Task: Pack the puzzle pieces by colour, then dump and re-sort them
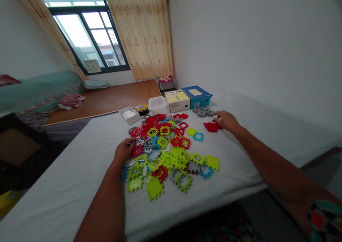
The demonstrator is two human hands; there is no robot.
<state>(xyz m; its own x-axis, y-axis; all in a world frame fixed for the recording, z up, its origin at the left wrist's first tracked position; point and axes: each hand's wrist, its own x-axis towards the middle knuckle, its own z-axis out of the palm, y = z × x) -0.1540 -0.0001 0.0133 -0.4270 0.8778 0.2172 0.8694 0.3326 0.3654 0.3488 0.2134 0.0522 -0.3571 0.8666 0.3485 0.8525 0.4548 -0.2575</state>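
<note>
A loose pile of flat, notched plastic pieces in red, lime green (155,188), blue and grey spreads over the white-covered table (77,160). My left hand (124,151) rests at the pile's left edge, its fingertips at grey and red pieces; whether it grips one is too small to tell. Over on the right, my right hand (226,121) has its fingers bent together at a small group of red pieces (211,127). What lies between those fingertips is not clear. Just behind that group is a heap of grey pieces (202,111).
At the table's back stand a blue box (197,96), a yellow and white box (177,101), a clear plastic tub (158,105), a round black tin (142,109) and a white tray (129,115). Behind are a bed, curtains and a window.
</note>
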